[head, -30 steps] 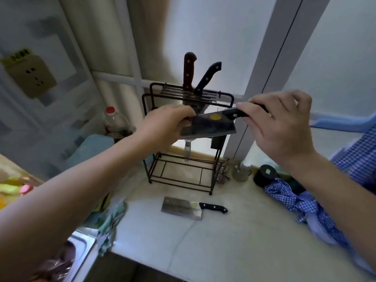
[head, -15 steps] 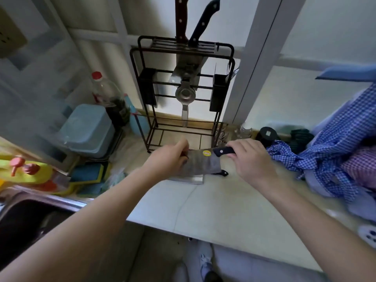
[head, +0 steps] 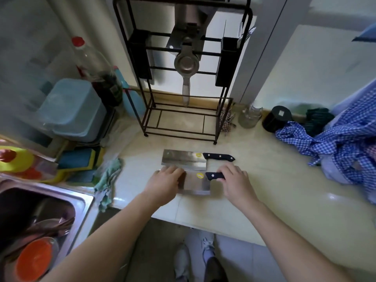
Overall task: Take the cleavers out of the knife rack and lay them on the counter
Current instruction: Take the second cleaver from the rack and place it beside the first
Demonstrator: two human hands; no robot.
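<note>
Two steel cleavers with black handles lie flat on the pale counter point(head: 254, 192), side by side. The far cleaver point(head: 184, 160) lies free, its handle pointing right. The near cleaver point(head: 196, 183) is under both hands: my left hand point(head: 164, 183) rests on the left end of its blade, and my right hand point(head: 234, 183) is closed around its handle. Behind them stands the black wire knife rack point(head: 220, 78). A blade still hangs in its top slots point(head: 188, 13), with the handles cut off by the frame's upper edge.
A metal strainer point(head: 186, 63) hangs in the rack. At left are a blue tub point(head: 71, 110), a red-capped bottle point(head: 95, 68), sponges and a green rag point(head: 108, 178). A sink point(head: 40, 220) with dishes is at lower left. A checked cloth point(head: 341, 143), glass jar and black jar are at right.
Both hands brought the second cleaver down from in front of the rack and laid it flat on the counter, just in front of the first one. The camera tilted downward.
</note>
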